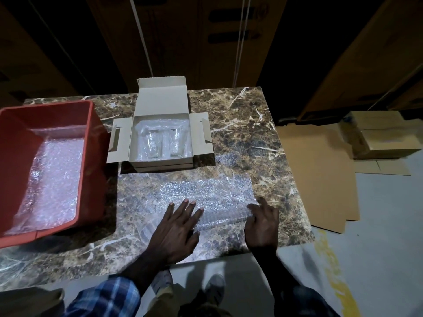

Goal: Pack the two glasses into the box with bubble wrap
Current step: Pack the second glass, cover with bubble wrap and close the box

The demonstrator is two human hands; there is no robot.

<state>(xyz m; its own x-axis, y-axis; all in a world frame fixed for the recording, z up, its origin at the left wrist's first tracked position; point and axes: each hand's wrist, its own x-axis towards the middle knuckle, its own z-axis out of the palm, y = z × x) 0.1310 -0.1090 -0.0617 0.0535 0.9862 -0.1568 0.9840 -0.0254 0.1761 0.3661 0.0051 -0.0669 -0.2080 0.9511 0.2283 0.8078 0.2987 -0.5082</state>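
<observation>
An open cardboard box (196, 136) stands at the back middle of the marble table, lid and side flaps spread. Inside it two clear glasses lie side by side on bubble wrap, one on the left (151, 143) and one on the right (176, 141). A loose sheet of bubble wrap (212, 193) lies flat on the table in front of the box. My left hand (176, 227) presses flat on the sheet's near left part, fingers straight and spread. My right hand (262, 223) rests at the sheet's near right corner with its fingers on the wrap's edge.
A red plastic bin (13, 143) with more bubble wrap (52, 179) inside stands at the table's left. The marble table (247, 124) ends just right of my right hand. Flat cardboard (318, 177) and stacked boxes (380, 136) lie on the floor to the right.
</observation>
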